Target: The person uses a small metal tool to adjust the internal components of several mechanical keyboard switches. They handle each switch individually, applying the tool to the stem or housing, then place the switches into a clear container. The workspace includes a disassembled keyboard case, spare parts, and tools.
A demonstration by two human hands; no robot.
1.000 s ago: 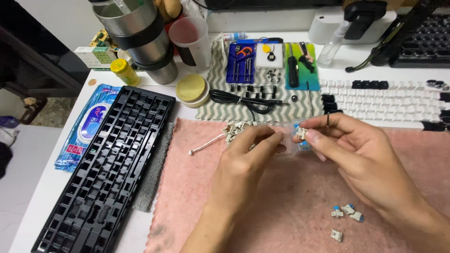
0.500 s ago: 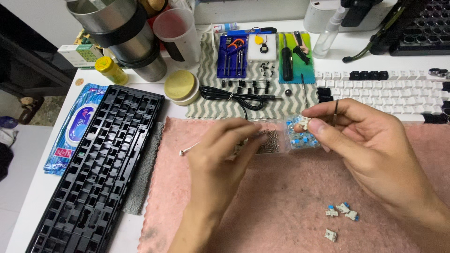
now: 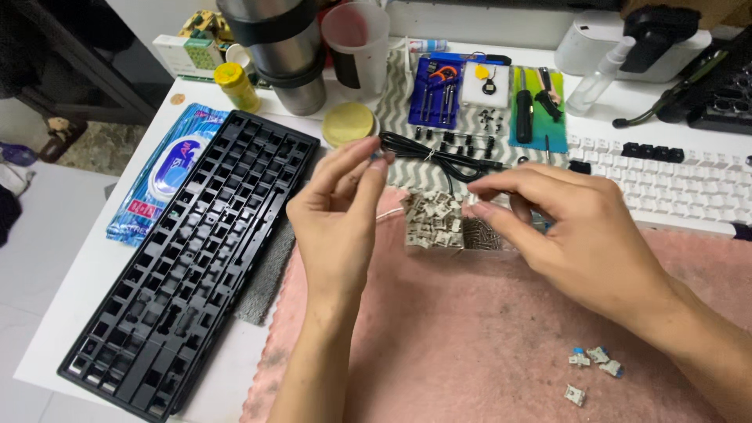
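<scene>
— What's the person at the desk got hold of?

— The left hand (image 3: 338, 205) is raised over the pink mat (image 3: 470, 352), thumb and fingertips pinched on something tiny. I can't tell what it is; only a bluish speck shows between the fingers.

— And the other hand?

— The right hand (image 3: 576, 235) reaches in from the right, fingers curled and pinched at the edge of a small clear box (image 3: 450, 225). The box sits on the mat between the two hands and is packed with pale keyboard switches (image 3: 431, 219). The fingertips touch its upper right corner, but I can't say whether they grip the box or a switch.

— Anything else on the mat?

— A few loose switches (image 3: 593, 366) lie near the right forearm, well apart from the box.

— What's around it all?

— Left of the mat lies a black keyboard frame (image 3: 188, 251) with no keys in it, tilted on the white table (image 3: 47, 313), with a blue packet of wipes (image 3: 164, 168) beside it. Behind the hands there's a coiled black cable (image 3: 439, 153), a blue tool kit (image 3: 437, 90), a steel tumbler (image 3: 282, 47) and a white keyboard (image 3: 674, 176) off to the right
</scene>
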